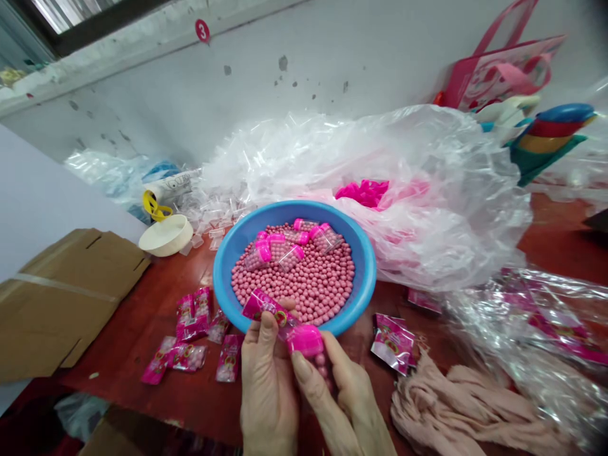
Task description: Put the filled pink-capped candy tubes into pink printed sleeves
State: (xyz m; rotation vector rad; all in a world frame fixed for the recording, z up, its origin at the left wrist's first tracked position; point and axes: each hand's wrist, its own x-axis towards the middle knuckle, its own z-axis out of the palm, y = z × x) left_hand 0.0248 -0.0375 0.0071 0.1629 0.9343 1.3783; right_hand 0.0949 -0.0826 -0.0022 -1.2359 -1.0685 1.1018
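My left hand (268,373) pinches a small printed pink packet sleeve (266,306) at the near rim of the blue basin (365,272). In my right hand (339,392) is a small clear bottle with a bright pink cap (305,341), and pink beads show inside it. The bottle's cap end touches the sleeve's lower end; I cannot tell whether it is inside. Pink beads (318,285) fill the basin. On them lie several capped bottles (291,258).
Finished-looking pink packets (194,313) lie left of the basin, another packet (393,342) right. Behind are clear plastic bags (304,158) and a tape roll (166,234). Flattened cardboard (66,297) stands left; a beige cloth (465,405) lies front right.
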